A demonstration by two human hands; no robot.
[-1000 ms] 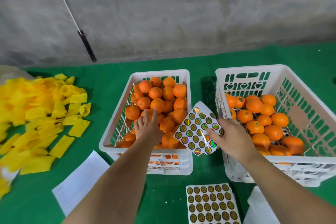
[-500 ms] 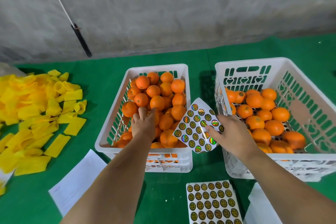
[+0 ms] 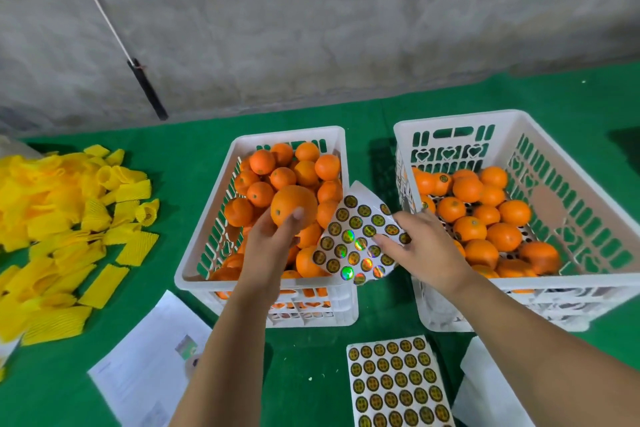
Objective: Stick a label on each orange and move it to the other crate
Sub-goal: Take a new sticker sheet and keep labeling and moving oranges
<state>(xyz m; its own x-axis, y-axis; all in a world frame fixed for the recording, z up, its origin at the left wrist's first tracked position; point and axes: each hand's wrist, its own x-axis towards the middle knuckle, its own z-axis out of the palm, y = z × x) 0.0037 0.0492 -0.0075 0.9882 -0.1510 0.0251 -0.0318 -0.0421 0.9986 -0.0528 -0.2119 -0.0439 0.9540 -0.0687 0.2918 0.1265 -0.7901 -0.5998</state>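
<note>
While your left hand [image 3: 273, 236] cupped a firm orange [image 3: 293, 206], your right hand [image 3: 419, 246] pinched the floppy sheet [image 3: 356, 239], best held by its edge.

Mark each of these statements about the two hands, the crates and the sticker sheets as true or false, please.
1. The left hand holds an orange above the left crate. True.
2. The right hand is empty. False: it holds a curled sticker sheet between the two crates.
3. The right crate has no fruit in it. False: many oranges lie in it, though it is less full than the left crate.
4. A second sticker sheet lies flat on the green cloth, near the person. True.
5. The yellow foam sleeves are piled inside the left crate. False: they lie on the cloth, left of that crate.
</note>
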